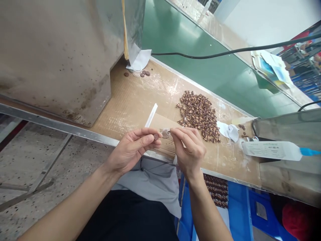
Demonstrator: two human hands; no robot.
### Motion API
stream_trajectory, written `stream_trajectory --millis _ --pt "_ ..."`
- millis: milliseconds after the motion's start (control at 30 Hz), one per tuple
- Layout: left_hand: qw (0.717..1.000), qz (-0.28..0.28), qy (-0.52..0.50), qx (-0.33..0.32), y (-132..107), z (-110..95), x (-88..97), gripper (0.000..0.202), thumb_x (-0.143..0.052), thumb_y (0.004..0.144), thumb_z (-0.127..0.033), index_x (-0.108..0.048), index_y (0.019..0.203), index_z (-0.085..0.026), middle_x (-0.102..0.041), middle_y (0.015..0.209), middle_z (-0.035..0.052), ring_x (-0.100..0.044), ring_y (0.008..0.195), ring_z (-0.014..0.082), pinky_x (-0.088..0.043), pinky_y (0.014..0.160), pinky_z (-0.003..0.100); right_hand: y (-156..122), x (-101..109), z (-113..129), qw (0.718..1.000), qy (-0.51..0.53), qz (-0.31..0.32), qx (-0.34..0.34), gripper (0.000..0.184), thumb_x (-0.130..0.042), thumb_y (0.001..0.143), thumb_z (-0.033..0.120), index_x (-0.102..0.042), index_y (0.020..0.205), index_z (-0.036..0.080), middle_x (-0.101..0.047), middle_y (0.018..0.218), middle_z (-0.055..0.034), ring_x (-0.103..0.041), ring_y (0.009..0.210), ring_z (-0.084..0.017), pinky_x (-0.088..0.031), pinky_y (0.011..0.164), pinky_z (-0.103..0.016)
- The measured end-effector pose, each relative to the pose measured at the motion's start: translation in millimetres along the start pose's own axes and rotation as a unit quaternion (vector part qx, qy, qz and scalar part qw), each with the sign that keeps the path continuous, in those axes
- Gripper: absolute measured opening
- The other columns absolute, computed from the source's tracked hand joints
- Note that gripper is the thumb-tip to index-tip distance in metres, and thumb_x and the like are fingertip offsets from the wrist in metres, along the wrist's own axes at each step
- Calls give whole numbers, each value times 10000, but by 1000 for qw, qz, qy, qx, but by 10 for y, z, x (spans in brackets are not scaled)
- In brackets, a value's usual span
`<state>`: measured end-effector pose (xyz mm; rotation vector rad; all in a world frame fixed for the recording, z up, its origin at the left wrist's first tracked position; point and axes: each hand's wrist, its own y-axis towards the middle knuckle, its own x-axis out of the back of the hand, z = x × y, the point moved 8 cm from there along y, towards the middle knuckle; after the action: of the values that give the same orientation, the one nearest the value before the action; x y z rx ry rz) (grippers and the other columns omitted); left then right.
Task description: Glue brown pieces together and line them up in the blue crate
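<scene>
Between the thumb and fingers of my left hand [134,147] is a small brown disc [155,137]. My right hand [189,145] is closed in a pinch on a small clear round piece [166,133], which sits in the gap between the two hands, close to the disc. Whether the two pieces touch, I cannot tell. Both hands are above the near edge of the brown-covered bench [125,110]. A white strip [151,115] lies just beyond my left hand. Past my right hand spreads a big pile of small brown and gold parts [199,115].
A metal box [55,60] stands at left, with a few brown discs [142,73] by its corner. At right lie a white cloth [228,131] and a blue-tipped bottle [273,150]. A black cable [225,52] crosses above the green belt [180,36]. Below is a blue crate [238,207].
</scene>
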<state>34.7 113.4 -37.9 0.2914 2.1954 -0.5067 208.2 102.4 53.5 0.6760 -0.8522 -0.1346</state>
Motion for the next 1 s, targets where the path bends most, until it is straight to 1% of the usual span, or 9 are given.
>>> stream_trajectory --millis 200,300,433,533,667,800,900,1000 --pt "1000 11 -13 14 18 36 -22 174 -974 908 -222 -911 1062 -173 -895 1052 51 -858 876 143 -707 876 201 42 297 141 995 34 -93 -13 384 -805 993 21 -862 1208 334 -863 1071 -16 -793 975 -249 -650 889 -444" --pt "999 18 -20 19 30 64 -35 173 -986 900 -246 -916 1048 -188 -900 1022 54 -857 838 137 -706 844 190 60 356 176 989 92 -99 -63 364 -798 1006 39 -869 1201 338 -860 1057 -13 -794 980 -249 -644 896 -449" --pt "999 25 -15 23 19 81 -47 159 -966 926 -254 -921 1070 -205 -904 1042 59 -859 862 139 -701 860 187 42 273 173 969 191 -74 -134 292 -789 1033 83 -874 1168 327 -859 1058 -7 -790 1011 -231 -632 932 -422" --pt "999 29 -4 20 2 71 -55 173 -960 932 -245 -920 1094 -202 -904 1095 58 -854 899 134 -691 892 180 15 200 162 958 227 -63 -161 275 -798 1031 91 -876 1158 321 -860 1076 -4 -791 1037 -219 -628 957 -403" --pt "999 31 7 24 1 85 -48 204 -970 924 -279 -920 1101 -191 -904 1104 60 -844 876 127 -694 889 186 -21 130 128 940 273 -61 -194 263 -804 1027 104 -881 1147 325 -854 1093 3 -787 1055 -202 -631 958 -372" --pt "999 20 7 29 18 110 -33 253 -996 895 -331 -922 1081 -178 -904 1053 68 -832 813 123 -702 847 189 -45 74 127 932 289 -52 -212 226 -804 1035 130 -882 1139 315 -855 1099 -9 -797 1050 -208 -652 964 -378" --pt "999 12 6 31 28 112 -41 266 -1013 871 -344 -924 1047 -166 -901 1008 70 -825 773 121 -700 797 177 -73 37 128 931 284 -51 -223 189 -805 1040 152 -877 1136 298 -858 1107 -23 -812 1056 -221 -676 994 -405" --pt "1000 16 2 24 28 100 -63 263 -1016 867 -348 -923 1012 -149 -891 959 70 -819 760 122 -694 765 168 -104 -9 129 932 274 -48 -233 142 -799 1052 182 -866 1128 282 -857 1105 -39 -823 1055 -240 -696 990 -432"
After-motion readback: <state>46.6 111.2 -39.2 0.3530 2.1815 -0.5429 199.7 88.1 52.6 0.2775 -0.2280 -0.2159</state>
